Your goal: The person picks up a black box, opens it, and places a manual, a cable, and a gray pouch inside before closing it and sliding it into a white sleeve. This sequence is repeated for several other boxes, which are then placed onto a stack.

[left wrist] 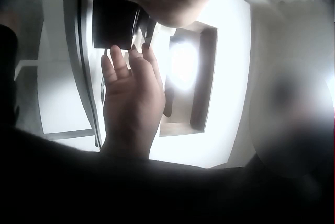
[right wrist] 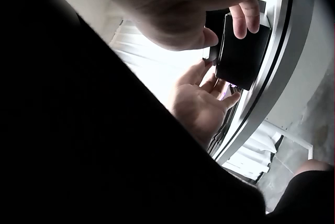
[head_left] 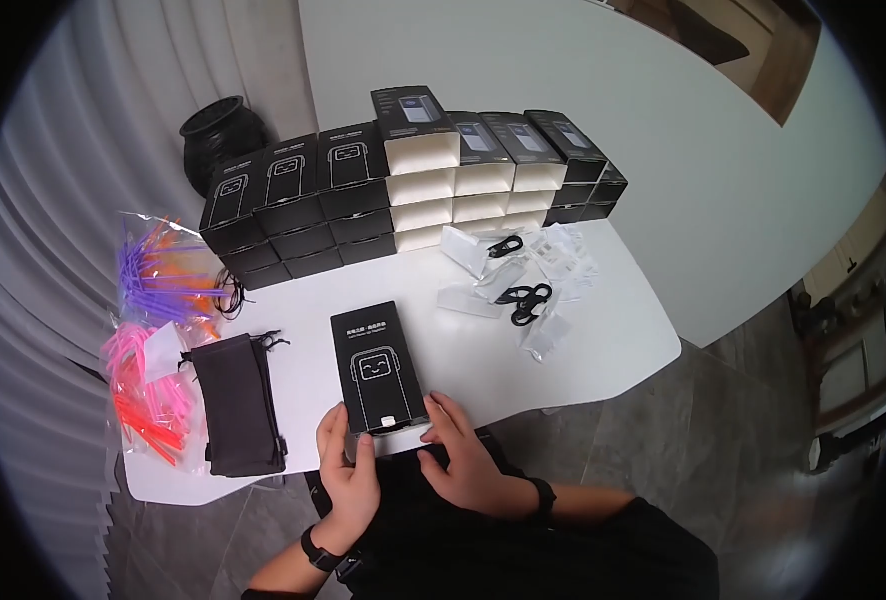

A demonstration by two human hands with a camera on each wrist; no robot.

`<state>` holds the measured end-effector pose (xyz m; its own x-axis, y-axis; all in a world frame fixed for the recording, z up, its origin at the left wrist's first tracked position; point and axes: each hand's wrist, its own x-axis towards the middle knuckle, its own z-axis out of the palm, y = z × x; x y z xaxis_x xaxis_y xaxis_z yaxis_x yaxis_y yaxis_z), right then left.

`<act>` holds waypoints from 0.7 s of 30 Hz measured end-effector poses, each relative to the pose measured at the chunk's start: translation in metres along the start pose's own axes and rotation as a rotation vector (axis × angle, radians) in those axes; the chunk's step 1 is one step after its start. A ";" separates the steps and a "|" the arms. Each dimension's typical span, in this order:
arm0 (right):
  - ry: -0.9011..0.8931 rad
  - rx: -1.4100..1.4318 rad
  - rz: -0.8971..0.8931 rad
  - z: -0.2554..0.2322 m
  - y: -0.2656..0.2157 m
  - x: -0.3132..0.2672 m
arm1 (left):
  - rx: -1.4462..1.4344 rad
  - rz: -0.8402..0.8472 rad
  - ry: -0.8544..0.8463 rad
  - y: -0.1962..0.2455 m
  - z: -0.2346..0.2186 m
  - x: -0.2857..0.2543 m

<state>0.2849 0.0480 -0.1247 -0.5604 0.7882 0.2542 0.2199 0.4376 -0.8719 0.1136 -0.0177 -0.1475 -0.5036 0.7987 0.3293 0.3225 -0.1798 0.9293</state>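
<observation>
A black box point(head_left: 378, 367) printed with a smiling device outline lies near the front edge of the white table point(head_left: 308, 300). At its near end shows a small white patch point(head_left: 388, 421), and the end flap point(right wrist: 211, 52) stands out in the right wrist view. My left hand point(head_left: 351, 482) touches the box's near left corner, fingers along the side and thumb at the front. On the opposite corner, my right hand point(head_left: 466, 470) has extended fingers against the side, its thumb apart from them. The left wrist view shows the right fingers nearly straight beside the box.
Stacked black boxes point(head_left: 288, 180), some with white open ends, line the back. Bagged cables point(head_left: 531, 303) and clear packets lie right. Black drawstring pouches point(head_left: 238, 405), bags of purple sticks point(head_left: 158, 270) and pink strips point(head_left: 158, 375) sit left. A dark pot point(head_left: 221, 135) stands behind.
</observation>
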 end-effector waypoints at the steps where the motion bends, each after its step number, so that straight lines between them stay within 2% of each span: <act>1: 0.002 -0.004 0.001 -0.001 -0.001 0.000 | 0.023 0.013 -0.008 0.001 -0.001 0.000; 4: -0.013 0.013 -0.004 -0.009 -0.010 0.006 | 0.042 0.036 -0.038 0.013 -0.006 0.006; 7: -0.001 0.084 -0.089 -0.015 -0.018 0.027 | -0.009 0.043 -0.062 0.029 -0.010 0.025; 8: 0.013 0.047 -0.177 -0.020 -0.021 0.039 | -0.006 0.053 -0.060 0.034 -0.010 0.035; 11: 0.006 0.207 -0.159 -0.025 -0.022 0.080 | 0.096 0.096 -0.042 0.049 -0.008 0.072; 13: 0.036 0.241 -0.235 -0.027 -0.019 0.114 | 0.143 0.121 -0.012 0.054 -0.003 0.100; 15: -0.012 0.326 -0.231 -0.027 -0.008 0.142 | 0.167 0.098 -0.029 0.055 -0.001 0.121; 20: -0.007 0.143 -0.165 -0.031 0.000 0.165 | 0.363 0.188 -0.125 0.035 -0.001 0.125; 21: -0.009 -0.006 -0.298 -0.031 0.007 0.164 | 0.407 0.233 -0.165 0.030 -0.002 0.122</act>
<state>0.2195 0.1943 -0.0759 -0.6082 0.6205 0.4950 0.0488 0.6517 -0.7569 0.0601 0.0727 -0.0787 -0.2579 0.8502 0.4590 0.7150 -0.1516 0.6825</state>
